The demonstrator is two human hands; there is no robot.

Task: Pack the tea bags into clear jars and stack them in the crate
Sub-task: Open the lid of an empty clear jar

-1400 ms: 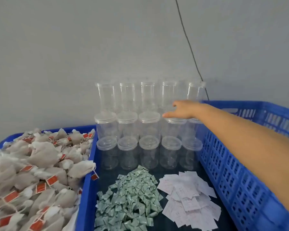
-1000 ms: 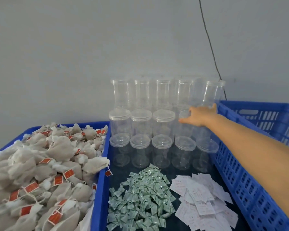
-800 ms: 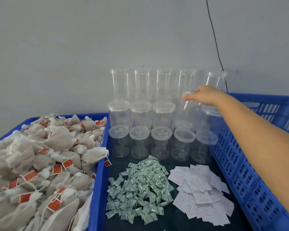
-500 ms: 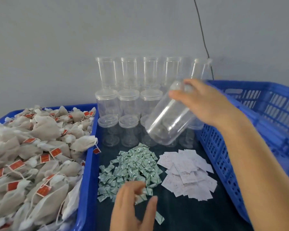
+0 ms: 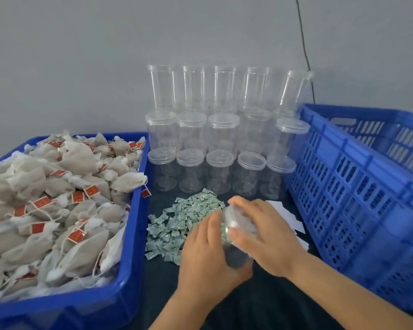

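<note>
Both hands' fingers grasp one clear jar — left hand body, right hand lid.

1. Pile of small green-white sachets on the dark tabletop, centre of view.
2. White paper slips at 3 o'clock from the sachets, partly hidden.
3. Grey wall along 12 o'clock.
4. Thin black cable hangs down the wall at 1 o'clock.
</note>
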